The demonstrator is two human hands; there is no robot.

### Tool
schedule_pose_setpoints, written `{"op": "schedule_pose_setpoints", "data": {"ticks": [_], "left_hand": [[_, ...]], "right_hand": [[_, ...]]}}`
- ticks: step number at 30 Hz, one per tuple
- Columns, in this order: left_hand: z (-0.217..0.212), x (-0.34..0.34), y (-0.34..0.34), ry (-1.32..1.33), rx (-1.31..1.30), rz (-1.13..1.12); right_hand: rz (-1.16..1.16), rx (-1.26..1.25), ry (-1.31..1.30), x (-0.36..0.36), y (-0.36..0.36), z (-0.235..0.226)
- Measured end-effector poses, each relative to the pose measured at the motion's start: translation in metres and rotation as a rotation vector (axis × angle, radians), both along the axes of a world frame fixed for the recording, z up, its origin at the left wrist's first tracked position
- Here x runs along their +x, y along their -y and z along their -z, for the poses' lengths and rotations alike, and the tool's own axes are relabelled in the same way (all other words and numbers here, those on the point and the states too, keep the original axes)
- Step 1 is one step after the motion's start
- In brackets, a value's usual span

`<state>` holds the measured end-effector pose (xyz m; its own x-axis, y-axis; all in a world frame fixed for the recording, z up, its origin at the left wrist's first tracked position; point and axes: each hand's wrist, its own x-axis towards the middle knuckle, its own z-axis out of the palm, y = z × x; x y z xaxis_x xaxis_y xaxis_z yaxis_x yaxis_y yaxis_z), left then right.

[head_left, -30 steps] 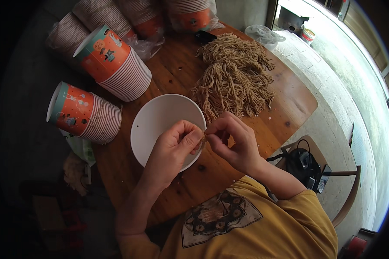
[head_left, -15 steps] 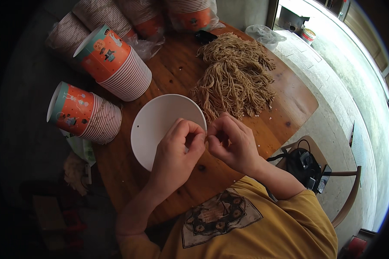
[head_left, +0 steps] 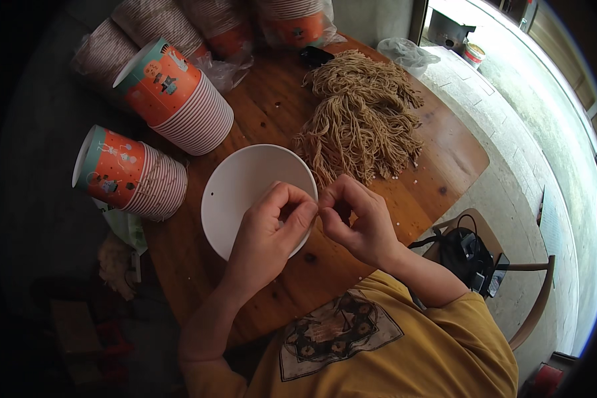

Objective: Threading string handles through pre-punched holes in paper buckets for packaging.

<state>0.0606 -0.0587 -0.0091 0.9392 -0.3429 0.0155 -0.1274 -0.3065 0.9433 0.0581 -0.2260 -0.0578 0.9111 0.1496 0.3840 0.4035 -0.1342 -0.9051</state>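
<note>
My left hand (head_left: 266, 235) is closed in a pinch over the right side of a white paper bowl (head_left: 227, 179), which has a small dark spot on its inner wall. Close beside it, my right hand (head_left: 361, 225) pinches too, its thumb and forefinger almost meeting the left fingertips. Whatever lies between the fingers is too small to make out. Just beyond the hands spreads a heap of thin tan strings (head_left: 365, 126).
Two stacks of orange-and-teal paper cups, a larger stack (head_left: 179, 99) and a smaller stack (head_left: 129, 174), lie at left. Bagged stacks (head_left: 295, 26) stand behind. Small white bits dot the wooden table (head_left: 444, 152). A black bag (head_left: 467, 249) rests on a chair at right.
My right hand has shifted very slightly toward me and to the right, its fingers still pinched. The left hand, bowl and strings have hardly moved.
</note>
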Motion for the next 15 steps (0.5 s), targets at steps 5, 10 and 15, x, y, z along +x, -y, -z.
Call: {"op": "schedule_pose_setpoints", "data": {"ticks": [5, 10, 15], "left_hand": [[-0.0002, 0.0045, -0.0042, -0.162, -0.115, -0.015], [0.0007, 0.0060, -0.0046, -0.273, -0.252, -0.034], [0.0003, 0.0051, -0.0031, -0.306, -0.274, -0.040]], "right_hand": [[0.024, -0.032, -0.006, 0.0041, 0.0040, 0.0072], [-0.027, 0.010, 0.155, 0.0064, 0.0045, 0.0040], [-0.005, -0.058, 0.200, 0.0082, 0.0053, 0.0059]]}}
